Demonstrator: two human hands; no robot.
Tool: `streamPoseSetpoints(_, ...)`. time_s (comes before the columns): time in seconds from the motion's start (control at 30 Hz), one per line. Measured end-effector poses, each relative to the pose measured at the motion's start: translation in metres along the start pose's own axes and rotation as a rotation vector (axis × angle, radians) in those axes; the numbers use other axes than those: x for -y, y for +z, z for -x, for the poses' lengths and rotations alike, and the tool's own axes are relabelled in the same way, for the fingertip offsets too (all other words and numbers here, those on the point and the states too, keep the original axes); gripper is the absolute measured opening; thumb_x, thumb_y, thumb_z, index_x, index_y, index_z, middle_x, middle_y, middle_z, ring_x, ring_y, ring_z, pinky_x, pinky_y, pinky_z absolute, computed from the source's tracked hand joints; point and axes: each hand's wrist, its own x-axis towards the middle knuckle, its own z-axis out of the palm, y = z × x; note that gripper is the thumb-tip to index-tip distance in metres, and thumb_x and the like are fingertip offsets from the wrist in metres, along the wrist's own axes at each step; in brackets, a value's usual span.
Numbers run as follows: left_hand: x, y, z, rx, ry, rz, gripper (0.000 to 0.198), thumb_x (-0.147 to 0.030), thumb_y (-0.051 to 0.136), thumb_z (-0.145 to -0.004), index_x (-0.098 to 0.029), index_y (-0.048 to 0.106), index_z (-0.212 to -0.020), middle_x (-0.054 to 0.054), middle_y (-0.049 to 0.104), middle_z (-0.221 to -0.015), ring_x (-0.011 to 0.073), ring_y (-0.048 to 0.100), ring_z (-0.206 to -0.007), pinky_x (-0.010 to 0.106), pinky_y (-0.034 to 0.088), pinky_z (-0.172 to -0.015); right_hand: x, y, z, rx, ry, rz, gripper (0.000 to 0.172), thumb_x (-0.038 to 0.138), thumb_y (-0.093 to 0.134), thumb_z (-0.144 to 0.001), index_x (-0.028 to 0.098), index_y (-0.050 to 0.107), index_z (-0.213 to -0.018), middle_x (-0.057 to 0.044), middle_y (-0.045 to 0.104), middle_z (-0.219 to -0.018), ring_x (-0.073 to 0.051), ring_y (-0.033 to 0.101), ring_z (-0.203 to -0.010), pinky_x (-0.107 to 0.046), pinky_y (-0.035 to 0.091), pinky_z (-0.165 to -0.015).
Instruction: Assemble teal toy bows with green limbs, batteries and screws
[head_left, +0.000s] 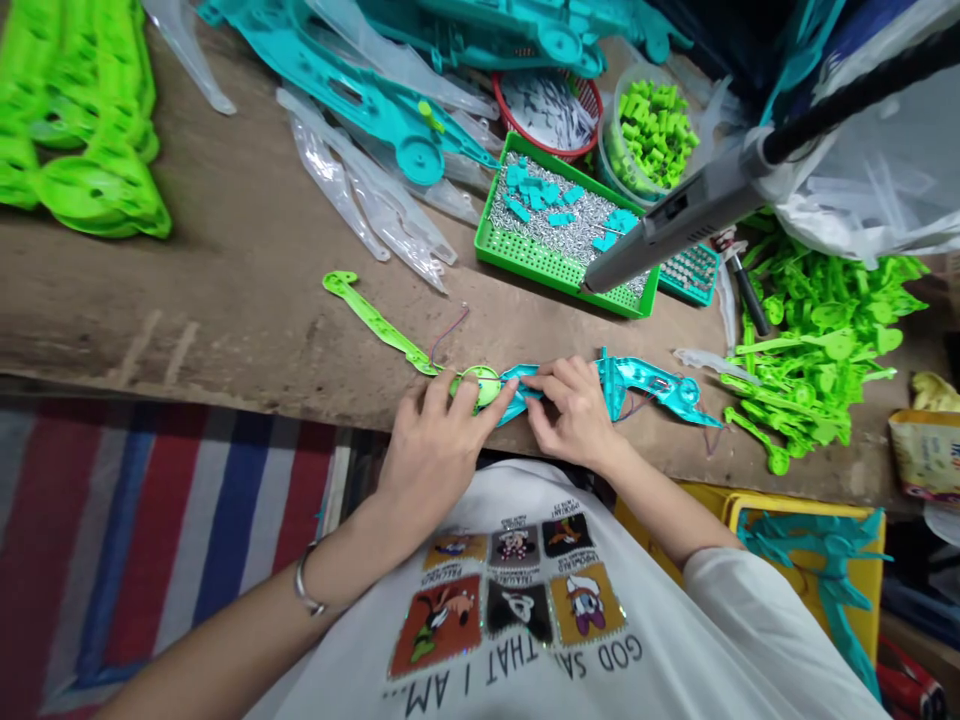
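At the bench edge lies a long teal plastic shell (637, 374), its hollow side facing up, with a thin wire along it. A slim light-green plastic arm (379, 322) with a round disc end lies against the shell's left end. My left hand (441, 435) bends its fingers over the disc, and the index finger reaches the teal shell. My right hand (574, 412) pinches down at the shell's middle, left of an upright teal crosspiece. What lies under the fingertips is hidden. A thin red-blue wire (450, 335) loops out above the green arm.
A green basket (525, 262) of screws and small teal clips stands ahead. Behind it are a red basket (512, 98) and a tub of green pieces (651, 130). A grey tool (675, 215) hangs at right above a green parts pile (810, 360). Green shells (97, 190) lie left.
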Motion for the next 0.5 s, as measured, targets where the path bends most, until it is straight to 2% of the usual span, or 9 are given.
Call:
streamPoseSetpoints(0.13,-0.005,0.004,-0.001,-0.008,-0.011,-0.02,0.067,-0.014,0.046,-0.099,-0.034,0.036,-0.161,0.018,0.058,-0.141,0.038,0.048,-0.137,0.053,0.048,-0.098,-0.005,-0.01,-0.002,0.031,-0.026,-0.009,0.025,0.029,0.056,-0.1,0.019,0.071,-0.117,-0.01,0.068,-0.105,-0.025,0.055,-0.097,-0.043,0.039,-0.086)
streamPoseSetpoints(0.23,-0.007,0.006,-0.002,-0.047,-0.023,0.01,0.065,-0.017,0.05,-0.1,-0.036,0.037,-0.161,0.015,0.057,-0.146,0.0374,0.049,-0.138,0.052,0.048,-0.1,-0.011,-0.022,-0.014,0.019,-0.089,-0.014,0.026,0.027,0.054,-0.1,0.018,0.07,-0.119,-0.01,0.065,-0.099,-0.026,0.055,-0.094,-0.043,0.042,-0.084)
streamPoseSetpoints(0.3,-0.006,0.006,0.0,-0.087,-0.025,0.055,0.062,-0.024,0.053,-0.101,-0.034,0.038,-0.16,0.015,0.055,-0.149,0.0379,0.049,-0.139,0.051,0.049,-0.102,-0.012,-0.028,-0.033,0.023,-0.179,-0.039,0.029,0.024,0.051,-0.101,0.017,0.066,-0.125,-0.012,0.065,-0.105,-0.026,0.056,-0.098,-0.044,0.045,-0.087)
streamPoseSetpoints(0.37,-0.002,0.007,0.004,-0.157,-0.005,0.114,0.061,-0.033,0.057,-0.101,-0.027,0.041,-0.159,0.018,0.054,-0.15,0.0377,0.048,-0.141,0.05,0.049,-0.105,-0.01,-0.029,-0.059,0.057,-0.311,-0.076,0.034,0.019,0.048,-0.101,0.018,0.061,-0.132,-0.014,0.066,-0.12,-0.027,0.057,-0.108,-0.045,0.047,-0.094)
streamPoseSetpoints(0.43,0.007,0.009,0.01,-0.259,0.044,0.178,0.061,-0.039,0.06,-0.099,-0.019,0.046,-0.156,0.021,0.053,-0.15,0.0366,0.047,-0.144,0.049,0.047,-0.111,-0.006,-0.025,-0.086,0.121,-0.441,-0.1,0.038,0.013,0.046,-0.099,0.017,0.057,-0.136,-0.014,0.064,-0.132,-0.028,0.055,-0.117,-0.046,0.045,-0.101)
streamPoseSetpoints(0.5,0.02,0.013,0.015,-0.368,0.078,0.222,0.062,-0.04,0.063,-0.098,-0.016,0.049,-0.153,0.021,0.054,-0.15,0.0354,0.047,-0.144,0.048,0.045,-0.114,-0.002,-0.017,-0.111,0.194,-0.517,-0.087,0.04,0.01,0.046,-0.098,0.017,0.057,-0.136,-0.014,0.064,-0.135,-0.029,0.053,-0.122,-0.046,0.043,-0.102)
